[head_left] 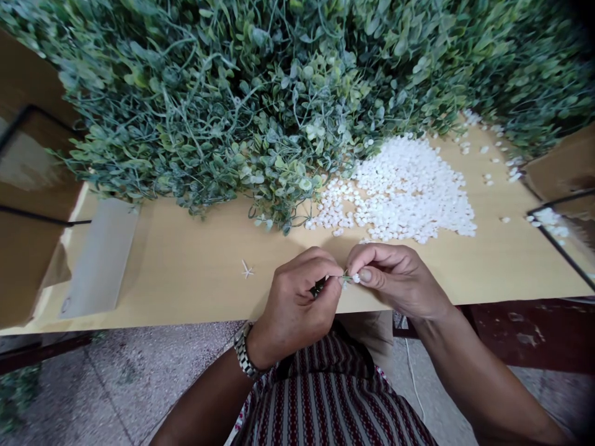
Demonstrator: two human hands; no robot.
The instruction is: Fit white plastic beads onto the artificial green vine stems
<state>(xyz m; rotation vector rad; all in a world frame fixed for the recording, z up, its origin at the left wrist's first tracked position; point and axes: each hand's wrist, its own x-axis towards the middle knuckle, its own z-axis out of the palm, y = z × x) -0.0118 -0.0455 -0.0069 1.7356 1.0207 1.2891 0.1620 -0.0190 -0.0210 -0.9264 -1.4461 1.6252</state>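
My left hand point(302, 297), with a metal-band watch on the wrist, is closed in a pinch on a thin green artificial stem point(344, 278). Facing it, my right hand point(395, 275) pinches a small white bead-like piece point(356, 278) at the stem's tip. The fingertips of both hands almost meet above the table's front edge. Just beyond them lies a heap of small white pieces point(413, 192), looking the same as the one in my fingers. A small white branched bit point(247, 269) rests on the table left of my hands.
A large mass of artificial green foliage point(209, 111) covers the back of the wooden table point(186, 266). A pale translucent sheet point(102, 260) lies at the left. Cardboard and black metal frames point(44, 215) stand at both ends. Loose white pieces point(548, 220) are scattered at right.
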